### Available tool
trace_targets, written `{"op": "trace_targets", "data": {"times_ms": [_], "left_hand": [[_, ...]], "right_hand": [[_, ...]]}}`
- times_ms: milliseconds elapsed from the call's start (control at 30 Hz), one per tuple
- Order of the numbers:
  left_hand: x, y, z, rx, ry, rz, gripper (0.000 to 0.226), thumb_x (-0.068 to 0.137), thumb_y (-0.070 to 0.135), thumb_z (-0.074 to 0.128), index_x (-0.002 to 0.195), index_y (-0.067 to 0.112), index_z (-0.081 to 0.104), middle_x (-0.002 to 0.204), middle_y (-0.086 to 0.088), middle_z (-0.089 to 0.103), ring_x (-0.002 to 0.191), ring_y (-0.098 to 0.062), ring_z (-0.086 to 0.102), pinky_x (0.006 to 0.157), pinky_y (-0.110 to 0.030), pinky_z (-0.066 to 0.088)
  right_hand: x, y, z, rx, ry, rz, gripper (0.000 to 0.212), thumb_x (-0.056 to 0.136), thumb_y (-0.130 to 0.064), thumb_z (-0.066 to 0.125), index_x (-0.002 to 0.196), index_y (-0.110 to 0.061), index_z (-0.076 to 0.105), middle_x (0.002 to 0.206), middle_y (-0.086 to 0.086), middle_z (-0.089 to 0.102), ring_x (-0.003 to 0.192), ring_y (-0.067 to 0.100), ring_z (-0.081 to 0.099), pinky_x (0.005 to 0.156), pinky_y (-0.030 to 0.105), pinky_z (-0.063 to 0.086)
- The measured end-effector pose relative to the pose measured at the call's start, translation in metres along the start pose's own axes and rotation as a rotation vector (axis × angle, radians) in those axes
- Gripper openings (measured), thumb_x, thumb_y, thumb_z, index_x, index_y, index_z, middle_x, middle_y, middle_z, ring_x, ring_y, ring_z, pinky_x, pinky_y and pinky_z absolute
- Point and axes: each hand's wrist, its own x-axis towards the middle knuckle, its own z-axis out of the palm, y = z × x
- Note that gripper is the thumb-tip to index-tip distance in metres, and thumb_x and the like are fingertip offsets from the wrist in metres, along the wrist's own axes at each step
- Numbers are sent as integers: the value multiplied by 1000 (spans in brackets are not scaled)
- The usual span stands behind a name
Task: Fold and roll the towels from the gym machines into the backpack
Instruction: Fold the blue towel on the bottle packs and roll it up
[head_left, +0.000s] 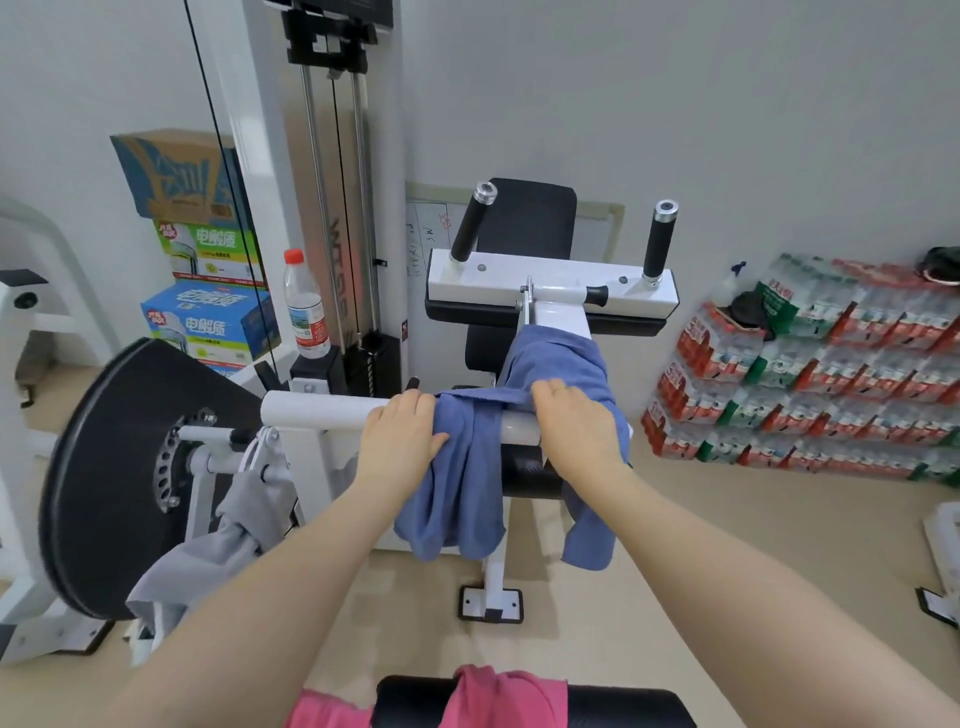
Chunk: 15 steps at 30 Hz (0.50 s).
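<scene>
A blue towel (462, 499) hangs draped over the white horizontal bar (317, 410) of a gym machine. My left hand (400, 441) grips the towel's left part where it crosses the bar. My right hand (576, 421) holds the towel's right part on the bar, fingers curled over the cloth. A grey towel (218, 540) hangs lower left on the machine's frame. A pink towel (504, 696) lies over a black pad at the bottom edge. No backpack is in view.
A black weight disc (104, 467) stands at left. A water bottle (305, 304) sits by the weight stack, with stacked cartons (208, 291) behind. Packs of bottled water (810, 374) line the right wall. Two black handles (657, 241) rise from the machine's white armrest.
</scene>
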Motion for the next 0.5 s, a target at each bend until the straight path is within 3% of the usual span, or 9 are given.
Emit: {"op": "trace_targets", "data": {"times_ms": [100,267,367,500], "left_hand": [[0,-2,-1,2,-18,17,41,92,37,48,125,13,43,122,-3,50,113,-21,48,90,-31,39],[-7,1,-19,-162,-99,-32,40,89,27,54,123,9,43,126,-10,50,112,-29,50,91,-36,39],[-27,15,-49,-380,38,-13,42,88,24,56,124,5,44,125,-12,49,116,-28,45,92,-34,37],[-63,54,-100,-597,167,247,58,81,31,68,128,7,44,130,-7,48,121,-23,43,97,-30,33]], "right_hand": [[-3,11,-21,213,154,190,21,94,-5,35,114,-6,41,112,9,51,98,27,52,61,34,34],[-32,17,-59,385,394,276,23,97,-6,30,113,-7,45,109,10,53,89,30,53,61,33,30],[-59,8,-76,449,516,326,26,97,-8,30,117,-6,47,111,12,55,89,33,54,63,32,27],[-99,-5,-99,659,720,380,26,98,-11,32,117,-4,48,101,18,59,83,33,54,64,33,31]]}}
